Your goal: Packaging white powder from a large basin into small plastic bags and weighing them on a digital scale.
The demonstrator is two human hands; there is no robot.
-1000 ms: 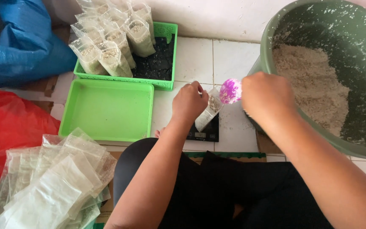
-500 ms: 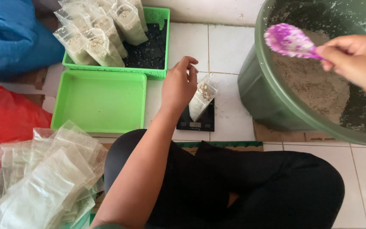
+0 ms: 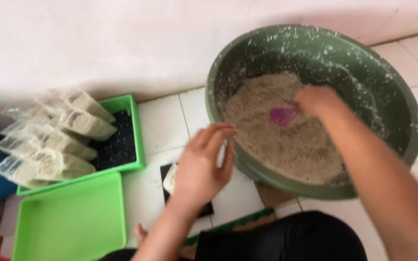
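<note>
clear filled pouches [image 3: 56,140] stacked in green tray [image 3: 139,140], another pouch [image 3: 170,178] on black scale [image 3: 204,209]

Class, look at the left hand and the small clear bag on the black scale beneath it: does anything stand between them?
Nothing visible does. The open left hand hovers directly over the small clear bag on the flat black scale; how close it is cannot be told.

Soft daylight, motion blur, faint shadows

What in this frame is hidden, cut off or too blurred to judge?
- Head view: the small clear bag on the black scale, mostly covered by the left hand.
- Pink scoop handle: hidden by the blurred right hand.
- Empty green plastic tray: cut by the bottom edge.
</note>
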